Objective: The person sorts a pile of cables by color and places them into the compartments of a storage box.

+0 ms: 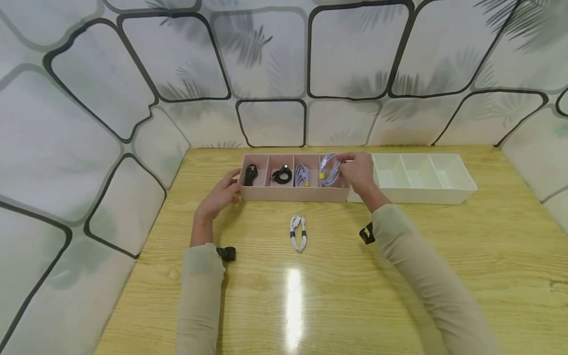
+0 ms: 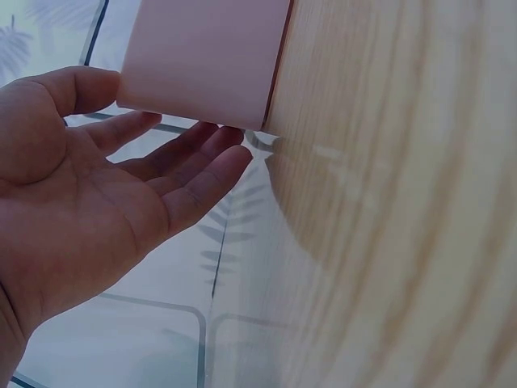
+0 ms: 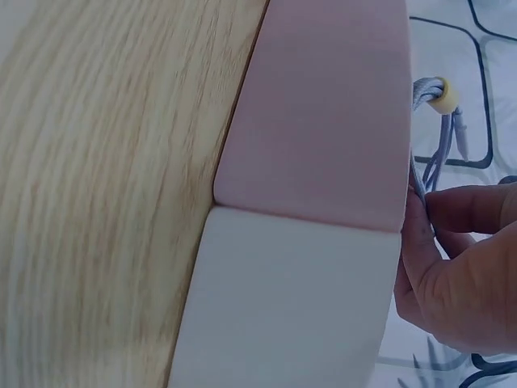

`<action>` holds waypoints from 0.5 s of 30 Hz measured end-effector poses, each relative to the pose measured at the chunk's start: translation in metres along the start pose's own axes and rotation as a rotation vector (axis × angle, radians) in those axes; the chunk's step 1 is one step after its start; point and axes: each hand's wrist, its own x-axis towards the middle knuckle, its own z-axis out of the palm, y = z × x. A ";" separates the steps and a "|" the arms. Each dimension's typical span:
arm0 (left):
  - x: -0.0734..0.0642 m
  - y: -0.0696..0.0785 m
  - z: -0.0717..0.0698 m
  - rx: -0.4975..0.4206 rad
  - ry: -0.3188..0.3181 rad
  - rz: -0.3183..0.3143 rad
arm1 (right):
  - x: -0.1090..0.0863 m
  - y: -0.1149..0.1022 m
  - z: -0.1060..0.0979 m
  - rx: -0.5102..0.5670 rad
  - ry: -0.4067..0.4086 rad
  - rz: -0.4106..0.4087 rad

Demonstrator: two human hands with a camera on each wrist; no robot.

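My right hand (image 1: 357,170) pinches a coiled lilac cable (image 1: 329,173) with a yellow tie, over the rightmost compartment of the pink divided box (image 1: 295,194). In the right wrist view, thumb and finger grip the cable's loop (image 3: 440,153) just above the box rim. My left hand (image 1: 220,195) is at the box's left end, its fingertips right by the end wall, fingers loosely extended. Inside the pink box, from the left, lie a black cable bundle (image 1: 250,174), a coiled black cable (image 1: 282,174) and a lilac cable with a yellow tie (image 1: 301,175).
A white divided box (image 1: 426,196) stands end to end with the pink one on the right. In front of them, a coiled white cable (image 1: 298,233) with dark ties lies on the wooden table (image 1: 266,296). A patterned wall (image 1: 275,123) rises behind.
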 end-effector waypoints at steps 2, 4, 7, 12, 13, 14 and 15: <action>0.000 -0.001 0.000 -0.007 -0.007 -0.003 | 0.003 0.000 -0.002 -0.031 0.003 0.004; 0.001 -0.001 0.000 -0.020 -0.021 -0.005 | 0.005 0.000 -0.002 -0.066 0.009 -0.005; 0.000 0.000 -0.001 -0.052 -0.040 -0.012 | 0.008 -0.001 -0.002 -0.124 0.011 -0.024; -0.011 0.016 0.001 -0.062 -0.051 -0.017 | 0.008 -0.004 0.000 -0.177 -0.013 -0.029; -0.013 0.019 0.001 -0.061 -0.052 -0.016 | 0.007 -0.005 0.000 -0.175 -0.017 -0.022; -0.014 0.022 0.001 -0.061 -0.053 -0.015 | 0.006 -0.006 0.000 -0.164 -0.025 -0.014; -0.015 0.023 0.001 -0.062 -0.054 -0.014 | 0.004 -0.008 0.000 -0.142 -0.038 -0.005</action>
